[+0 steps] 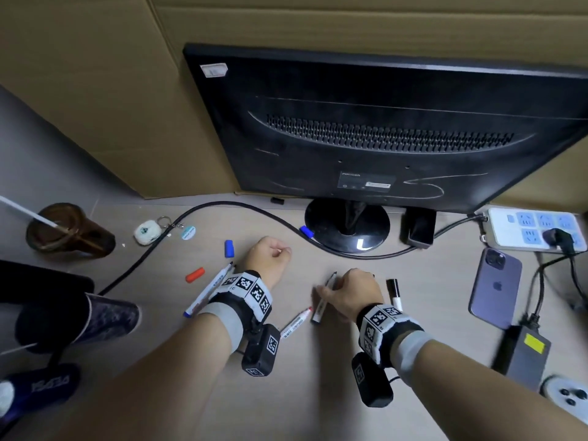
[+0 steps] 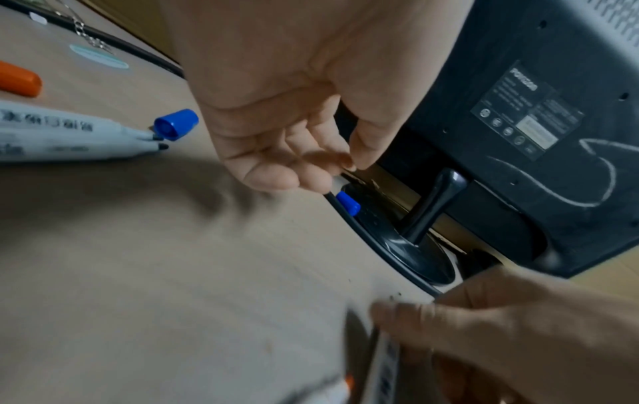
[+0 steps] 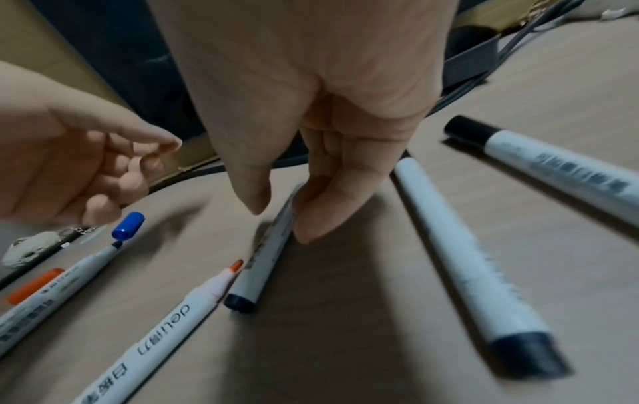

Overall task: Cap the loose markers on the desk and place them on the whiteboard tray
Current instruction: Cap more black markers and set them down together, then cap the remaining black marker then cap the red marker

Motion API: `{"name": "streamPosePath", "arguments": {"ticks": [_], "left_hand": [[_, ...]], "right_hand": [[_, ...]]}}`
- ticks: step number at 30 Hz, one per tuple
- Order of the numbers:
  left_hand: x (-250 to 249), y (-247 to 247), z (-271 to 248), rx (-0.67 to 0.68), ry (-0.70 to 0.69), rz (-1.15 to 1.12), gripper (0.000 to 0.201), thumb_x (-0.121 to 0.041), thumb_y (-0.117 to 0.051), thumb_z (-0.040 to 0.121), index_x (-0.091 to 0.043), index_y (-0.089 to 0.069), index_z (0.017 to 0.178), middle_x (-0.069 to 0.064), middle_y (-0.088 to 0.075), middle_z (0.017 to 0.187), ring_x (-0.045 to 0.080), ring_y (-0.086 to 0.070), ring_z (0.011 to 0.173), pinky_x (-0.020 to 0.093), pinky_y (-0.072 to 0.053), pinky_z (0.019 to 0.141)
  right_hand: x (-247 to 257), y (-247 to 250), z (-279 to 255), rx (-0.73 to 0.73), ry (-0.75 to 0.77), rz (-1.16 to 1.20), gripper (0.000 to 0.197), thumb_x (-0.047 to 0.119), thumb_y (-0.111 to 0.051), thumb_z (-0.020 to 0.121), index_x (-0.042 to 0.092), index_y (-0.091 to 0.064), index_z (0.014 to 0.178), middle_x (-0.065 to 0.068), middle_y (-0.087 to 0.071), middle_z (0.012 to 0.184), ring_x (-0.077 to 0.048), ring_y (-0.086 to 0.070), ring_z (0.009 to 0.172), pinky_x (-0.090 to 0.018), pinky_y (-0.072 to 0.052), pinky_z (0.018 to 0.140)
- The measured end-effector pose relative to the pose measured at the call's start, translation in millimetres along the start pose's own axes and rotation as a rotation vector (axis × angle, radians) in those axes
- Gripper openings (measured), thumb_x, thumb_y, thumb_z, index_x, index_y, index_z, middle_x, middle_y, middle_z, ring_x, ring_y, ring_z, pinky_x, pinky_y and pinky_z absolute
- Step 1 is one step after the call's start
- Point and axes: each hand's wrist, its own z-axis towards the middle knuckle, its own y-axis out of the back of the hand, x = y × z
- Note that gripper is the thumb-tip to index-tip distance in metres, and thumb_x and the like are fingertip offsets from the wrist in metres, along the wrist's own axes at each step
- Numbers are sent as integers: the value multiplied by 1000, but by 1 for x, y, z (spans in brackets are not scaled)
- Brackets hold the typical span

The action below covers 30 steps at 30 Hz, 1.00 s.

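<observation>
My right hand (image 1: pixel 334 291) (image 3: pixel 276 210) pinches an uncapped black marker (image 1: pixel 319 308) (image 3: pixel 263 262) between thumb and forefinger; its far end lies on the desk. A red-tipped uncapped marker (image 1: pixel 296 323) (image 3: pixel 173 322) lies just left of it. My left hand (image 1: pixel 273 251) (image 2: pixel 311 164) hovers with loosely curled fingers and holds nothing. Two uncapped blue markers (image 1: pixel 208 291) (image 2: pixel 69 128) lie by my left wrist. A blue cap (image 1: pixel 229 248) (image 2: pixel 176 124), a red cap (image 1: pixel 194 275) and a second blue cap (image 1: pixel 306 231) (image 2: pixel 347 203) lie loose. No whiteboard tray is in view.
Another black marker (image 1: pixel 394 292) lies right of my right hand. Behind stand a monitor (image 1: pixel 381 138) on a round base (image 1: pixel 346 230) and a black cable (image 1: pixel 222 205). A phone (image 1: pixel 496 288), power strip (image 1: pixel 534 229) and adapter (image 1: pixel 521 351) sit at right, a brown cup (image 1: pixel 63 230) at left.
</observation>
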Motion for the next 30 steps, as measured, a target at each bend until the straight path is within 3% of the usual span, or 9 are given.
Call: {"name": "streamPosePath", "arguments": {"ticks": [2, 5, 9, 12, 15, 18, 22, 25, 30], "left_hand": [[-2, 5, 16, -66, -13, 21, 8, -27, -67, 92, -25, -66, 100, -7, -70, 95, 19, -68, 90, 31, -56, 84], [-7, 6, 41, -151, -39, 40, 18, -24, -67, 91, -18, -67, 109, -4, -72, 100, 18, -67, 94, 26, -52, 83], [-10, -2, 76, -215, -29, 136, 24, -31, -61, 91, -26, -66, 114, 2, -70, 111, 16, -58, 106, 26, -46, 87], [-17, -11, 96, -264, 8, 201, 39, -42, -58, 89, -30, -61, 125, 6, -62, 126, 24, -50, 124, 38, -44, 103], [-30, -19, 106, -301, 84, 246, 50, -50, -62, 90, -19, -58, 128, 12, -51, 139, 31, -43, 137, 43, -32, 112], [-36, -25, 116, -313, 143, 278, 60, -53, -64, 87, -11, -54, 129, 15, -46, 141, 33, -41, 138, 45, -29, 112], [-30, -26, 129, -331, 200, 300, 61, -55, -63, 87, -9, -55, 126, 15, -47, 136, 34, -43, 133, 45, -32, 108], [-25, -23, 134, -341, 194, 294, 56, -52, -63, 87, -11, -60, 124, 15, -49, 137, 34, -44, 135, 45, -30, 109], [-25, -14, 131, -318, 168, 252, 39, -52, -67, 81, -27, -70, 111, 9, -54, 133, 31, -47, 132, 45, -31, 110]], "right_hand": [[1, -3, 8, 16, -22, 8, 40, 53, -74, 73, 13, -70, 75, -5, -73, 69, -27, -75, 69, -35, -63, 69], [1, -1, 16, 79, -52, 71, 34, 46, -73, 64, 13, -71, 74, -3, -74, 69, -25, -76, 67, -39, -66, 69], [5, 10, 17, 166, 43, 201, 17, 30, -76, 75, 15, -69, 69, -3, -73, 57, -13, -69, 48, -31, -62, 56], [6, 18, 19, 218, 127, 340, 12, 16, -75, 81, 16, -66, 73, -6, -74, 62, -12, -63, 45, -27, -54, 49], [3, 19, 25, 221, 153, 376, 11, 14, -76, 83, 15, -67, 75, -10, -77, 69, -10, -64, 50, -26, -53, 54], [-2, 17, 30, 214, 169, 393, 11, 20, -77, 79, 12, -69, 76, -10, -77, 70, -16, -68, 59, -42, -61, 68], [-7, 17, 33, 220, 167, 438, 8, 15, -76, 79, 14, -69, 74, -9, -75, 66, -21, -71, 61, -49, -63, 73], [-8, 17, 34, 223, 160, 478, 8, 8, -76, 81, 10, -69, 79, -5, -73, 66, -25, -73, 64, -47, -65, 72], [-5, 19, 32, 231, 144, 529, 15, 0, -74, 85, 12, -66, 80, -1, -70, 67, -24, -72, 66, -38, -63, 68]]}}
